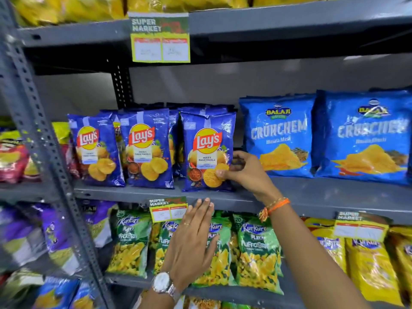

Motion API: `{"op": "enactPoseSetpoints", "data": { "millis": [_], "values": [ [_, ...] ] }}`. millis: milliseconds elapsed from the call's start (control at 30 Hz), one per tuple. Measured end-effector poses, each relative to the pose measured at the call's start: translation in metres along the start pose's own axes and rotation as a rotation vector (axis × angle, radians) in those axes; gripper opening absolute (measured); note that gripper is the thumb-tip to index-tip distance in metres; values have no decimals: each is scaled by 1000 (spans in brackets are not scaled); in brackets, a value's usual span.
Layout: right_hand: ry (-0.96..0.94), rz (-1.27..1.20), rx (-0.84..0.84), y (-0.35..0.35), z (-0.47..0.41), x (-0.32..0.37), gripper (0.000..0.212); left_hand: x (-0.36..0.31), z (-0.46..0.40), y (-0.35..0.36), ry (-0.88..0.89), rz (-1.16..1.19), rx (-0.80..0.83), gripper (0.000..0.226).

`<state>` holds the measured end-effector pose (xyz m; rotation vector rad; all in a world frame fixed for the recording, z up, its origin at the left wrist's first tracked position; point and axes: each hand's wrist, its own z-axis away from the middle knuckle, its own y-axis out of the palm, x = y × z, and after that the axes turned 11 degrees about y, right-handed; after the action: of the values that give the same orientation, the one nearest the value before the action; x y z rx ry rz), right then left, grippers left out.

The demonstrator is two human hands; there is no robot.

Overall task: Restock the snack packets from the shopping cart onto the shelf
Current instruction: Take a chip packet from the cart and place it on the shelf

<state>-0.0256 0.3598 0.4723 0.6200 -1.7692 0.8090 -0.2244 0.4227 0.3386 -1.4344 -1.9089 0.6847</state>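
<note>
We take the shelf (289, 195) as our landmark, the grey middle board that carries the blue packets. On it stand three Lay's packets upright in a row, and our right hand (243, 170) reaches in from the right and pinches the rightmost Lay's packet (206, 150) by its lower right corner, thumb on the front face and the other fingers curled behind its edge; the packet's bottom rests on the shelf. The middle Lay's packet (148, 150) and the left Lay's packet (94, 150) stand just beside it toward the shelf's left end, each with more blue packets stacked behind. Toward the shelf's right end, close to our right hand, sit two larger Crunchem packets (281, 134), side by side and touching. An orange thread band (275, 206) circles our right wrist, which crosses the shelf's front lip. Our left hand (191, 239) is held flat in front of and below the shelf, fingers straight and close together, holding nothing, its fingertips at the shelf's front edge beside a price tag (168, 208) clipped there; a watch (163, 284) shows on that wrist. Below the shelf, behind our left hand, stand green Kurkure packets (256, 248). The shopping cart is out of our view.
</note>
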Motion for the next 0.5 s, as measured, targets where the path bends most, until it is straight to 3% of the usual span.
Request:
{"op": "enactPoseSetpoints", "data": {
  "millis": [200,500],
  "values": [
    [-7,18,-149,18,-1,-15,51,-2,1,4,-30,52,-2,66],
    [22,10,-134,9,1,-13,58,-5,2,11,-29,78,-17,65]
  ]
}}
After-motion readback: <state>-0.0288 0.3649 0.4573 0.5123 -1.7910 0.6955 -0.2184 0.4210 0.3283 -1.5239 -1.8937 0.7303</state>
